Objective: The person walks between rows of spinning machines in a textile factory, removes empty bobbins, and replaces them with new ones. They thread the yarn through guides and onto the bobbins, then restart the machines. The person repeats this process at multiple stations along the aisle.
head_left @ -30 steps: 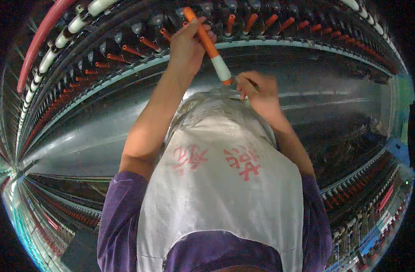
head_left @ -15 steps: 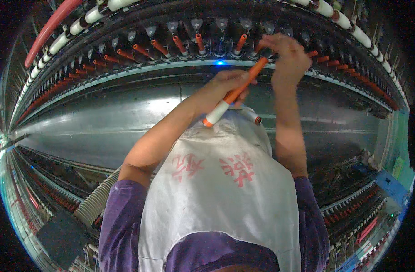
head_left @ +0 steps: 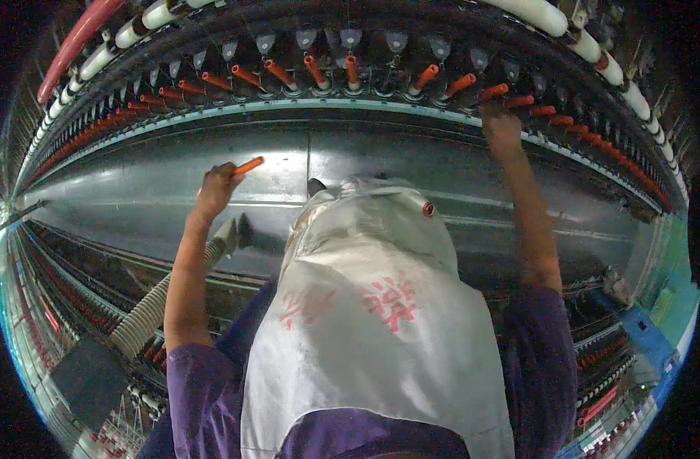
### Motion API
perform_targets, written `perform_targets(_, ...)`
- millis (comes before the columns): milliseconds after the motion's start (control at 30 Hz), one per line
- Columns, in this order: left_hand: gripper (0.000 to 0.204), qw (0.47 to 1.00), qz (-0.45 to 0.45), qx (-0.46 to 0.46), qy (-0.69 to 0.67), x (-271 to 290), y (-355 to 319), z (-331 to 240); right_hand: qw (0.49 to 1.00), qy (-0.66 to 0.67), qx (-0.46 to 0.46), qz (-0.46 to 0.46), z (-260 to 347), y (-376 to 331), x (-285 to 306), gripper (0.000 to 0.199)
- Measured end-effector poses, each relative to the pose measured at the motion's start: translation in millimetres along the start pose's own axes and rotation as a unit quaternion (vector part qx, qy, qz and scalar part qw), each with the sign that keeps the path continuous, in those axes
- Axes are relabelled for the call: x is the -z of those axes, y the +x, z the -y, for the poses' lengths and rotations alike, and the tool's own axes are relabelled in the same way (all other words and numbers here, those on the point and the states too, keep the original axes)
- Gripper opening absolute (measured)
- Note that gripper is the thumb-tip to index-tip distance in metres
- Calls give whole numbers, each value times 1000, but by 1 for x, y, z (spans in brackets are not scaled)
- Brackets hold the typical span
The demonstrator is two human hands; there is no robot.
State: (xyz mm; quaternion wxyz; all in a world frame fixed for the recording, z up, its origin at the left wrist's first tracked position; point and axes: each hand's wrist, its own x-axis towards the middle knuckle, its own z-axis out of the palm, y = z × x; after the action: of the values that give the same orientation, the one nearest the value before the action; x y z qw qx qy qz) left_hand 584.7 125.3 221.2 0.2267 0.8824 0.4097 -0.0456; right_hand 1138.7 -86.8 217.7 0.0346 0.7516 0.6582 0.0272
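My left hand point(head_left: 218, 189), fingers wrapped round an orange bobbin tube point(head_left: 249, 165), is held out to the left over the metal floor. The tube's upper end sticks out past the fingers; the rest is mostly hidden by the hand. Out to the right, my right hand point(head_left: 504, 133) reaches to the pale rail below the row of upright orange tubes point(head_left: 426, 75). Its fingertips are dark and blurred, so I cannot see whether they hold anything. The end of another orange tube point(head_left: 428, 209) shows at the right side of my white apron point(head_left: 342, 252).
A long spinning frame curves across the far side, with white rollers point(head_left: 537, 15) and a red bar point(head_left: 78, 46) above. A ribbed hose point(head_left: 147, 310) and dark box point(head_left: 89, 390) lie at lower left. Another machine row point(head_left: 606, 359) stands behind me at right.
My hands have moved apart: the left swung left and nearer with the orange tube, the right moved right and lower along the rail. The view has shifted slightly along the machine.
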Motion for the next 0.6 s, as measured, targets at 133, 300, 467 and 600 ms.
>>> perform_targets(133, 35, 976, -71, 177, -106, -25, -60, 73, 988, 88, 68, -108, 46, -18, -72, 28)
perform_targets(300, 34, 831, -162, 355, -396, -31, -102, 122, 986, 106, -49, 116, 139, 49, -126, 52)
perform_targets(467, 37, 798, -192, 316, -475, -22, -92, 133, 976, 212, 25, 40, 144, 90, -116, 57)
perform_targets(600, 35, 800, -188, 313, -475, -13, -68, 132, 984, 156, 83, -1, 140, 87, -98, 47)
